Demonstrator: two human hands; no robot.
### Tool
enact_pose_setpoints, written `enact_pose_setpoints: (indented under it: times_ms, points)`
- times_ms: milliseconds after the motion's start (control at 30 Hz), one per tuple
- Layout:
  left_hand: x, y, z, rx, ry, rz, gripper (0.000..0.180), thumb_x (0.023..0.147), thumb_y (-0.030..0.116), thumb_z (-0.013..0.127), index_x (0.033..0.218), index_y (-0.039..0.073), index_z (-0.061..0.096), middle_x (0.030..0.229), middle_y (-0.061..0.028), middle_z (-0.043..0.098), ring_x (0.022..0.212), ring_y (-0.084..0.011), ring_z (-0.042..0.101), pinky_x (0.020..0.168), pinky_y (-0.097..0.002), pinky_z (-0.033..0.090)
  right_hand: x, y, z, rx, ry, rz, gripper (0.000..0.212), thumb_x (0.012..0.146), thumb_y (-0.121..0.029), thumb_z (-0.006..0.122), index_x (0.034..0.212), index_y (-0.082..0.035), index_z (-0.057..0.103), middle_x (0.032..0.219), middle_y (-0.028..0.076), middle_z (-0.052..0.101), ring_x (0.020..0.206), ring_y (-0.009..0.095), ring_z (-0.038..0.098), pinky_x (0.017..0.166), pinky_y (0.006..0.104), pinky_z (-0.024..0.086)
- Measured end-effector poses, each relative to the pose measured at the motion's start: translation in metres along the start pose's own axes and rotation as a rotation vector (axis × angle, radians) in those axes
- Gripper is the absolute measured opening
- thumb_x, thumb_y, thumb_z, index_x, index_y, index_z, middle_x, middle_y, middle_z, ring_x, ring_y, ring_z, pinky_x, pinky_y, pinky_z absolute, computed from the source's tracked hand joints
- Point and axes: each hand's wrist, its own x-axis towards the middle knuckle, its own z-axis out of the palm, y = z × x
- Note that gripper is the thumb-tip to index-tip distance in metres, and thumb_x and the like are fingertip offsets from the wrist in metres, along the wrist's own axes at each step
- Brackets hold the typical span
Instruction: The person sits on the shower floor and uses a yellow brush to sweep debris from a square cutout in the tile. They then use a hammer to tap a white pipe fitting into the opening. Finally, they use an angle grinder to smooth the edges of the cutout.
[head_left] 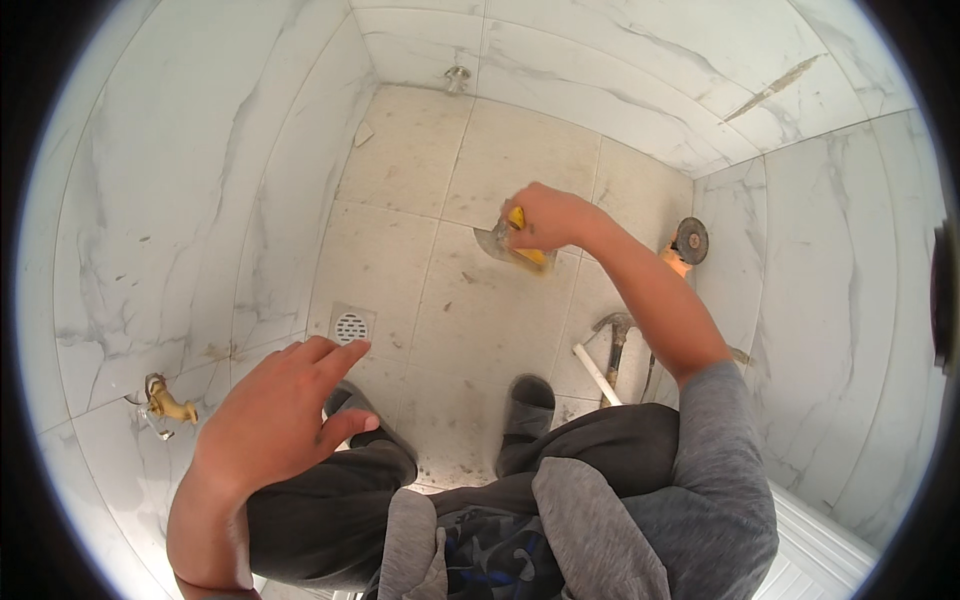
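Smudged tile floor (490, 330) — yellow-handled tool (527, 257)

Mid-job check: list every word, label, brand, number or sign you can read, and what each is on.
No text can be read anywhere in view.
Yellow-handled tool in the right hand: blurred, no lettering discernible.
Grinder disc: too small to tell whether it carries print.
Shirt front: dark pattern with some blue, no legible words.

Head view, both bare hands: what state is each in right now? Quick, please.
Left bare hand: open, nothing seen in it.
Right bare hand: closed, holding a yellow-and-grey flat-bladed hand tool, partly blurred.
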Motion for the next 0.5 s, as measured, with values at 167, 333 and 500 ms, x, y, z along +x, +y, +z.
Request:
enact_pose_setpoints:
  times_ms: [167, 333, 500]
  points:
    - [0.002, 0.004, -0.003, 0.004, 0.003, -0.004, 0.072, 0.089, 0.05, 0.075, 0.143, 0.005, 0.056, 0.115, -0.0165, 0.065, 0.104, -0.0375, 0.063, 0.089, -0.0447, 0.051, 0.02, -0.01, 0.02, 0.153, 0.077, 0.006, 0.021, 0.082, -0.025, 0.075, 0.093, -0.007, 0.072, 0.082, 0.018, 0.071, 0.078, 0.037, 0.068, 0.07, 0.0459, 0.054]
    - [-0.001, 0.0, -0.003, -0.006, 0.023, -0.028, 0.073, 0.089, 0.049, 0.075, 0.144, 0.006, 0.055, 0.115, -0.0164, 0.065, 0.105, -0.0369, 0.063, 0.089, -0.0446, 0.052, -0.01, 0.024, 0.028, -0.035, -0.027, -0.074, 0.024, 0.08, -0.024, 0.075, 0.096, -0.006, 0.073, 0.088, 0.017, 0.072, 0.088, 0.035, 0.07, 0.078, 0.0452, 0.055]
    - [0.0, -0.004, -0.003, 0.006, 0.007, -0.032, 0.074, 0.088, 0.05, 0.075, 0.145, 0.007, 0.055, 0.114, -0.0161, 0.065, 0.103, -0.0361, 0.063, 0.088, -0.0441, 0.052, -0.04, 0.02, -0.008, -0.166, -0.07, 0.158, 0.028, 0.08, -0.024, 0.074, 0.092, 0.001, 0.071, 0.079, 0.017, 0.072, 0.076, 0.032, 0.071, 0.071, 0.0411, 0.057]
